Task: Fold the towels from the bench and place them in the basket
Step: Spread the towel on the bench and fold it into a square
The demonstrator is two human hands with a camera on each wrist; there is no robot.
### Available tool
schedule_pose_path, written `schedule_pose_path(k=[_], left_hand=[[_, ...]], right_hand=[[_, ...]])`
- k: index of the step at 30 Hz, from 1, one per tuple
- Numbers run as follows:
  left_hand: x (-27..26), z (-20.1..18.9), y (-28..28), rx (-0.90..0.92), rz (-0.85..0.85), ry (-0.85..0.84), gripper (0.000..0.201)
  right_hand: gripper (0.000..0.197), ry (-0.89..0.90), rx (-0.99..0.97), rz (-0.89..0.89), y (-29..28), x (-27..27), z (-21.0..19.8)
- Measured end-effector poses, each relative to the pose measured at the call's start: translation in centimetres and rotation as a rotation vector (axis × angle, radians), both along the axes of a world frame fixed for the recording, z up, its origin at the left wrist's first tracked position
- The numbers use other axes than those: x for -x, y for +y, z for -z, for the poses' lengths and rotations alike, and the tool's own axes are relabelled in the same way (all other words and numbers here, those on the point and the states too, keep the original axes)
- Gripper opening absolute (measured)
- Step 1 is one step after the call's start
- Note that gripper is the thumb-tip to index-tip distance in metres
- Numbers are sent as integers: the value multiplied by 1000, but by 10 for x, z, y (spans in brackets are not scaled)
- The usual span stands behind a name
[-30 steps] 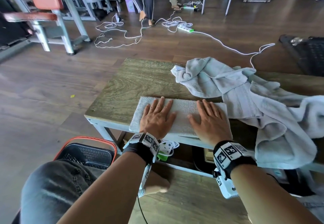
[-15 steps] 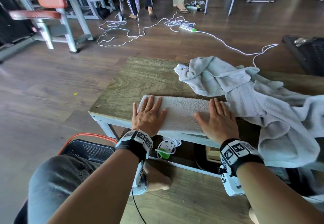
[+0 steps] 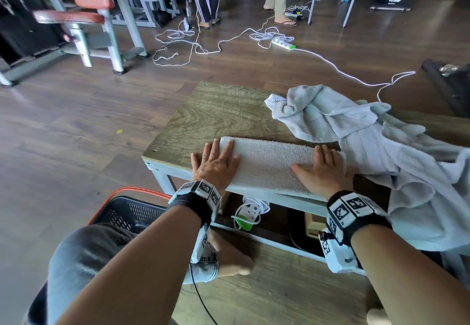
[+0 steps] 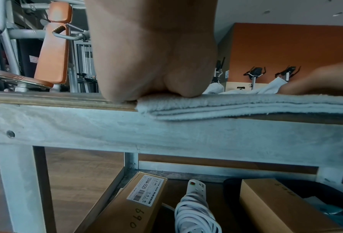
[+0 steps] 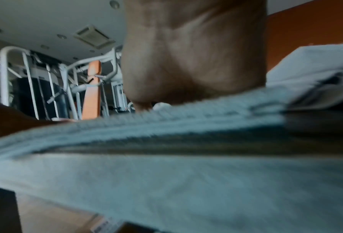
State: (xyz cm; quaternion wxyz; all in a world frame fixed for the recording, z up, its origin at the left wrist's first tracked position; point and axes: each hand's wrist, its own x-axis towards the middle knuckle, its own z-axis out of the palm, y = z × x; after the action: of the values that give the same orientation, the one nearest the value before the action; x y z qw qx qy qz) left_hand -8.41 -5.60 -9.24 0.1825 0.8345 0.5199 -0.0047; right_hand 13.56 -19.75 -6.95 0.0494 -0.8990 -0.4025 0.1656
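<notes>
Both hands lie flat with straight fingers: my left hand presses the left end of the folded towel, its outer fingers spilling onto the surface; my right hand presses the right end. I see the towel sitting along the near edge. Loose towels are heaped just beside it on the right. Down left on the floor stands the basket.
</notes>
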Motion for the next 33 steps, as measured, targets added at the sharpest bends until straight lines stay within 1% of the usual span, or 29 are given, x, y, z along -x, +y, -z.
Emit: schedule_pose_path(k=[2, 3, 4, 5, 6, 7, 8, 9, 11, 13, 16, 18, 21, 23, 26, 29, 31, 33], left_hand=[[0, 0, 0, 4, -1, 3, 61], [0, 1, 0, 2, -3, -4, 61], [0, 3, -1, -5, -5, -14, 61], [0, 5, 0, -17, -5, -25, 62], [0, 5, 0, -28, -7, -33, 62], [1, 6, 1, -37, -11, -39, 63], [1, 6, 1, -41, -17, -43, 64], [0, 6, 0, -43, -25, -48, 67], [-1, 7, -1, -58, -74, -71, 79], [-4, 8, -2, -73, -135, -83, 90], [-5, 9, 0, -50, -158, -79, 96], [-4, 8, 1, -41, -156, -83, 98], [-4, 4, 2, -32, -153, -78, 96], [-4, 3, 2, -34, -150, -67, 94], [-5, 4, 2, -70, -158, -72, 92], [-8, 6, 3, -85, -178, -45, 94], [-10, 6, -2, -120, -236, -33, 97], [-10, 4, -16, -224, -339, -18, 98]], right_hand=[[91, -57, -51, -7, 14, 11, -8], [87, -118, -123, -53, 22, 19, -10], [79, -177, -222, -130, 28, 28, -11], [71, -206, -312, -226, 34, 37, -10], [66, -209, -361, -318, 39, 45, -7], [64, -183, -357, -384, 41, 53, -1], [64, -144, -312, -409, 41, 60, 6], [64, -113, -245, -404, 40, 64, 13], [65, -126, -163, -380, 39, 67, 26], [66, -140, -149, -381, 39, 65, 28], [66, -86, -115, -414, 41, 63, 24], [66, -21, -109, -455, 39, 57, 19], [69, 86, -184, -535, 28, 39, 6], [65, 57, -185, -565, 12, 21, 0], [59, 49, -126, -593, -19, -5, -2], [62, -1, -123, -629, -44, -19, 4], [61, -31, -122, -635, -48, -20, 11], [58, 3, -104, -621, -45, -17, 13]])
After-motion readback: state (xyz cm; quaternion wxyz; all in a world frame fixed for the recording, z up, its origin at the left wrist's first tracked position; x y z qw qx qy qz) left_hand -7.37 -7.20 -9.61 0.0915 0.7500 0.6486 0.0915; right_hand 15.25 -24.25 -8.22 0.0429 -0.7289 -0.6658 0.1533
